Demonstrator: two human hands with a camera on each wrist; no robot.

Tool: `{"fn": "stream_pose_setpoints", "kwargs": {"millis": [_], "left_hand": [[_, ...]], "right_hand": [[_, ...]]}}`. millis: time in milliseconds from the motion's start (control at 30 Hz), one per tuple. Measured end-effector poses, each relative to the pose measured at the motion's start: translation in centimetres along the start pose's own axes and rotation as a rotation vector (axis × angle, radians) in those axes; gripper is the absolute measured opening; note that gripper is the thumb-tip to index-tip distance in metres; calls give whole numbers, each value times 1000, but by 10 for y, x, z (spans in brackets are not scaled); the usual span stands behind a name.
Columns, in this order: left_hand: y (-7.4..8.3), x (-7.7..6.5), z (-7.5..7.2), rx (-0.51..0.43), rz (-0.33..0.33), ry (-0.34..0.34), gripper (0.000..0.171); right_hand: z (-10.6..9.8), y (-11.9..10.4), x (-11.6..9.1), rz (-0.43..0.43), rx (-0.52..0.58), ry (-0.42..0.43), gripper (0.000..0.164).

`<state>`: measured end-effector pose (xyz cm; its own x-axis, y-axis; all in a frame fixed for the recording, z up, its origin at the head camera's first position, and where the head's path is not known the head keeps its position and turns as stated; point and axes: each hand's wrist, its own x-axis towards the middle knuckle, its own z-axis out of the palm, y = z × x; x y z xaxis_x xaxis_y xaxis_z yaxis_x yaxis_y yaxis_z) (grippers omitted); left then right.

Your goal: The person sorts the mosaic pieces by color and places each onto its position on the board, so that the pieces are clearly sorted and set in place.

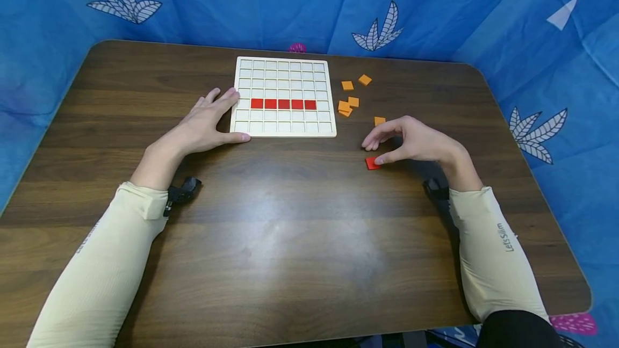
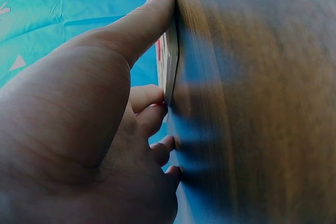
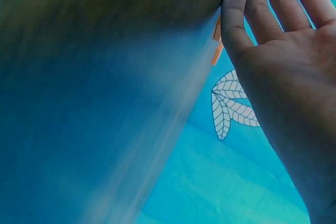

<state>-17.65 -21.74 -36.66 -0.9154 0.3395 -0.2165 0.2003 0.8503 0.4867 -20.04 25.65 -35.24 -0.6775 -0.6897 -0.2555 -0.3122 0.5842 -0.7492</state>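
Observation:
A white gridded board [image 1: 282, 128] lies near the far edge of the table, with a row of several red square tiles [image 1: 283, 104] in its cells. My left hand [image 1: 203, 122] is spread at the board's near left corner. Its thumb touches the front edge and its fingers rest at the left edge; the left wrist view shows the thumb [image 2: 149, 17] against the board's side. To the right of the board, the thumb of my right hand [image 1: 413, 139] touches a loose red tile [image 1: 371, 163] on the table. The other fingers are above and apart from that tile.
Several orange tiles lie right of the board, among them one near the far edge [image 1: 365, 80], an overlapping pair [image 1: 344, 106] and one beside my right fingers [image 1: 379, 121]. The brown wooden table [image 1: 309, 283] has a blue patterned cloth [image 1: 300, 4] behind it.

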Motion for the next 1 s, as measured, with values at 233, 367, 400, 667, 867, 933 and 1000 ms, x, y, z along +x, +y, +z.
{"fn": "stream_pose_setpoints", "kwargs": {"millis": [233, 367, 400, 667, 867, 933, 1000], "left_hand": [[1, 1, 1, 0, -2, -3, 108], [1, 1, -1, -4, 0, -2, 108], [1, 0, -1, -5, -1, -3, 108], [-1, 0, -3, -9, 4, -2, 108], [-2, 0, -4, -2, 2, -6, 109], [-2, 0, -4, -3, 3, -8, 109], [-1, 0, -3, -3, 7, -9, 109]], "right_hand": [[4, -4, -2, 4, -55, -75, 39], [3, -8, -2, 8, -69, -92, 40], [2, -9, -2, 11, -72, -94, 40], [3, -12, 0, 28, -128, -67, 36], [5, -13, 3, 17, -141, -49, 31], [6, -14, 2, 17, -149, -36, 30], [8, -14, 2, 23, -158, -16, 30]]}}
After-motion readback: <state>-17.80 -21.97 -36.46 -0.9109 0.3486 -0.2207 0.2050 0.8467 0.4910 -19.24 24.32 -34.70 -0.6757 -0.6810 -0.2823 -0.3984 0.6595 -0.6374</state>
